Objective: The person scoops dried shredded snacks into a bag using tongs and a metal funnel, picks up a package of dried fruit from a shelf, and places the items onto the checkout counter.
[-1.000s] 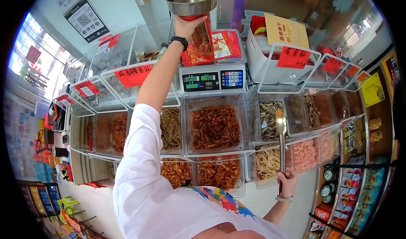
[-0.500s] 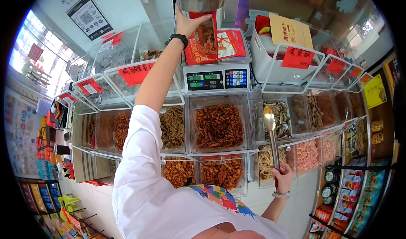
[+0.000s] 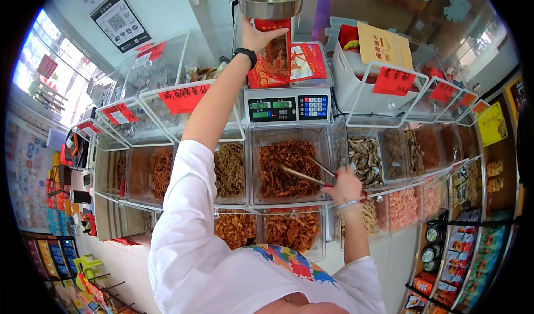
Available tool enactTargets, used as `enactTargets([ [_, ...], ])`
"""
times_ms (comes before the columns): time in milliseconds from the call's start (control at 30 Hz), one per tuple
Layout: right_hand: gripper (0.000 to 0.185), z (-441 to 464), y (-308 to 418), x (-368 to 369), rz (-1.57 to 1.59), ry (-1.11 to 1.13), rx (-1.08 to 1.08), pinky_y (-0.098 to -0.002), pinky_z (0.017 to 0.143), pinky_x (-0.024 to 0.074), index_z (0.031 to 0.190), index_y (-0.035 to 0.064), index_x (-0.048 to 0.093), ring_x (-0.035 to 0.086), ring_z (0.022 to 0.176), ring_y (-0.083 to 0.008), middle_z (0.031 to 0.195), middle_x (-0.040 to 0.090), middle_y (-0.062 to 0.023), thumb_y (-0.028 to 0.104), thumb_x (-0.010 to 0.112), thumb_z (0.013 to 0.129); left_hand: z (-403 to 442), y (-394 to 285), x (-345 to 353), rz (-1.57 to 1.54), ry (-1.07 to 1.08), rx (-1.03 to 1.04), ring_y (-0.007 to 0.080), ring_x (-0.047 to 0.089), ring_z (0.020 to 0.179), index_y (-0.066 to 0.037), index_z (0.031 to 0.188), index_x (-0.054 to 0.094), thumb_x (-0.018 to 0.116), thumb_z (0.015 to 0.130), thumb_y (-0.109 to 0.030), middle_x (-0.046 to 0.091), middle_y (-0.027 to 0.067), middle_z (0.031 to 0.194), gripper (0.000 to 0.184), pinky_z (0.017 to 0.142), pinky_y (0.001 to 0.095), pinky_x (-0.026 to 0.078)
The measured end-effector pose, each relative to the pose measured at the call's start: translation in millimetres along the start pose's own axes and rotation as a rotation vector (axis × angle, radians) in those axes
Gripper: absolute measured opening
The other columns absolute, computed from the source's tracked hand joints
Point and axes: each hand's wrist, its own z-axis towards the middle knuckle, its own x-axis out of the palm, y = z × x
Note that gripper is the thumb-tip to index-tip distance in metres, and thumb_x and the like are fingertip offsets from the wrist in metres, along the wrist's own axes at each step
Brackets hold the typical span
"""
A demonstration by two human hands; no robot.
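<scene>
My left hand (image 3: 260, 39) reaches far forward and grips a red food bag (image 3: 277, 61) near its top, the thumb lying across the front. Reddish-brown pieces show through the bag's clear front. The bag stands over the platform of a digital scale (image 3: 287, 108). In my right hand (image 3: 346, 187) is a pair of metal tongs (image 3: 303, 174) with red grips. Its two arms are spread, with the tips down among the dark red dried shreds (image 3: 283, 154) in the middle clear bin. A steel pot (image 3: 270, 1) is just above and behind my left hand.
More red packets (image 3: 307, 61) lie on the scale. Bins of small dried fish (image 3: 364, 159) and brown shreds (image 3: 229, 168) flank the middle bin. Open clear lids with red price signs (image 3: 394, 80) stand up on both sides. A white basket (image 3: 356, 78) is right of the scale.
My right hand has moved forward and left, swinging the tongs from upright over the right bins into the middle bin and spreading them. My left hand still holds the bag.
</scene>
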Motion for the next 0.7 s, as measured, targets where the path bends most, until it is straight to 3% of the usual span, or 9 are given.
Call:
enactTargets([
  [133,0.068,18.4,5.4,27.5,-0.309,0.132,-0.097,-0.0408,0.076,0.0515,0.102,0.0032,0.057,0.061,0.096,-0.0324,0.102,0.052,-0.0168,0.045,0.086,0.057,-4.8,-7.3,8.9,0.099,0.020,0.069,0.0269,0.054,0.114,0.004,0.127,0.032,0.093,0.055,-0.029,0.051,0.0197,0.124,0.101,0.095,0.0368,0.048],
  [233,0.069,26.2,-4.3,20.0,-0.166,-0.007,-0.288,-0.0389,0.078,0.0509,0.109,0.0017,0.057,0.059,0.098,-0.0311,0.105,0.053,-0.0168,0.048,0.082,0.064,-9.7,-11.4,11.7,0.128,0.024,-0.013,0.0273,0.056,0.113,0.003,0.127,0.034,0.093,0.054,-0.030,0.054,0.0187,0.123,0.099,0.095,0.0370,0.048],
  [267,0.063,38.8,-6.5,16.2,0.100,-0.069,-0.361,-0.0343,0.078,0.0497,0.119,0.0004,0.055,0.060,0.088,-0.0275,0.108,0.054,-0.0175,0.041,0.075,0.076,-14.5,-13.0,12.8,0.202,0.003,-0.010,0.0321,0.057,0.112,0.000,0.127,0.034,0.092,0.051,-0.035,0.056,0.0206,0.122,0.101,0.092,0.0394,0.050],
  [333,0.054,54.8,21.7,-35.0,0.674,-0.057,-0.303,-0.0317,0.077,0.0491,0.128,0.0014,0.052,0.060,0.082,-0.0225,0.109,0.056,-0.0162,0.029,0.069,0.085,-32.8,-37.2,14.5,0.221,-0.031,0.042,0.0324,0.061,0.105,0.000,0.121,0.043,0.091,0.052,-0.035,0.062,0.0192,0.113,0.091,0.087,0.0399,0.051],
  [367,0.052,72.8,24.2,-39.7,0.847,-0.196,-0.446,-0.0285,0.072,0.0497,0.135,0.0044,0.046,0.059,0.077,-0.0188,0.112,0.057,-0.0132,0.024,0.063,0.090,-42.3,-48.0,14.9,0.215,-0.045,0.072,0.0324,0.063,0.102,0.000,0.118,0.046,0.091,0.053,-0.034,0.064,0.0185,0.110,0.087,0.086,0.0401,0.051],
  [400,0.055,81.0,37.7,-65.9,1.202,-0.035,-0.387,-0.0278,0.068,0.0517,0.140,0.0067,0.039,0.061,0.079,-0.0165,0.116,0.055,-0.0100,0.029,0.058,0.094,-52.8,-63.9,14.5,0.203,-0.037,0.079,0.0323,0.063,0.101,0.000,0.116,0.048,0.091,0.053,-0.033,0.064,0.0182,0.108,0.083,0.085,0.0400,0.051],
  [467,0.062,88.6,72.1,-123.8,1.529,-0.031,-0.431,-0.0284,0.063,0.0533,0.147,0.0125,0.024,0.063,0.083,-0.0159,0.118,0.055,-0.0083,0.034,0.053,0.096,-74.9,-95.3,12.4,0.195,-0.027,0.114,0.0323,0.064,0.098,0.000,0.112,0.052,0.091,0.053,-0.029,0.065,0.0169,0.106,0.076,0.082,0.0396,0.051],
  [600,0.057,93.1,116.2,-170.3,1.741,0.079,-0.495,-0.0284,0.059,0.0539,0.144,0.0130,0.031,0.065,0.089,-0.0201,0.120,0.056,-0.0097,0.044,0.044,0.098,-116.2,-134.6,7.4,0.224,-0.023,0.146,0.0347,0.061,0.100,0.001,0.116,0.048,0.091,0.052,-0.023,0.061,0.0182,0.108,0.081,0.083,0.0406,0.050],
  [700,0.069,100.5,123.5,-170.9,1.856,0.242,-0.447,-0.0282,0.052,0.0528,0.149,0.0211,0.011,0.066,0.086,-0.0209,0.123,0.055,-0.0104,0.034,0.053,0.096,-131.8,-156.0,3.1,0.214,-0.044,0.165,0.0365,0.060,0.103,0.002,0.122,0.042,0.091,0.052,-0.022,0.059,0.0200,0.109,0.088,0.083,0.0410,0.049],
])
